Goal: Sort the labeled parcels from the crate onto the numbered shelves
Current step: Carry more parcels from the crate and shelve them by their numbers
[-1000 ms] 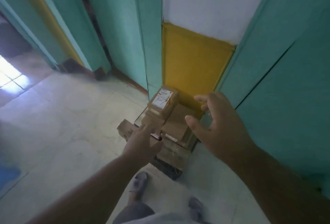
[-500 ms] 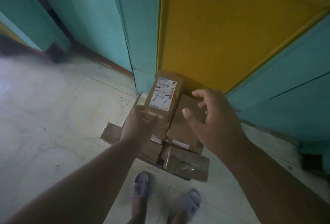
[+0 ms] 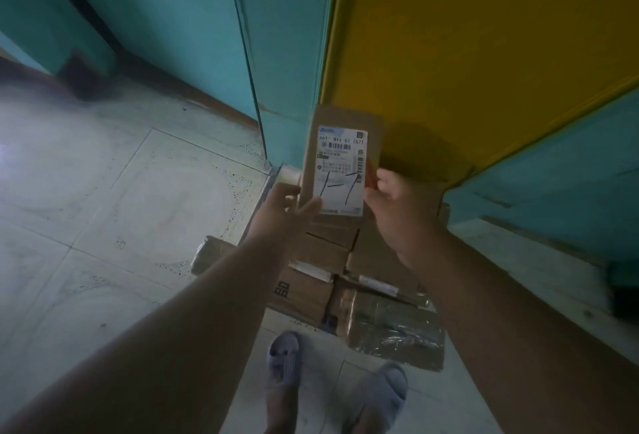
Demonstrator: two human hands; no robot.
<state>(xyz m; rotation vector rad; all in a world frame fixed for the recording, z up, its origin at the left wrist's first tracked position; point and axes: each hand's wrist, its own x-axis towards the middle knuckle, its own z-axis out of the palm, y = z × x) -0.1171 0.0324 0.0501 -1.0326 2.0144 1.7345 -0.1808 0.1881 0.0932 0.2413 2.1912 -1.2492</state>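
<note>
**Both hands hold a labelled parcel above the pile**

Nearest the viewer, two feet in grey slippers (image 3: 281,364) stand on a pale tiled floor (image 3: 103,208). Two bare forearms reach forward from the bottom corners.

Just beyond the feet lies a pile of cardboard parcels (image 3: 321,260), with a parcel wrapped in shiny tape (image 3: 394,326) at its near right corner. The crate beneath them cannot be made out.

Above the pile, the left hand (image 3: 280,215) and the right hand (image 3: 397,205) hold a narrow cardboard parcel (image 3: 342,143) by its lower end, one on each side. The left thumb lies across the near corner of its white shipping label (image 3: 342,169); the right fingers (image 3: 387,179) curl round the right edge. The label carries a barcode and a hand-drawn mark that reads like "1-7".

Behind stand teal panels (image 3: 173,36) and a yellow panel (image 3: 484,53). No numbered shelves are in view.

The step appears to be reading the mark. To do it well, keep the label facing up, thumbs clear of the writing, and grip both edges firmly before turning toward the matching shelf.
</note>
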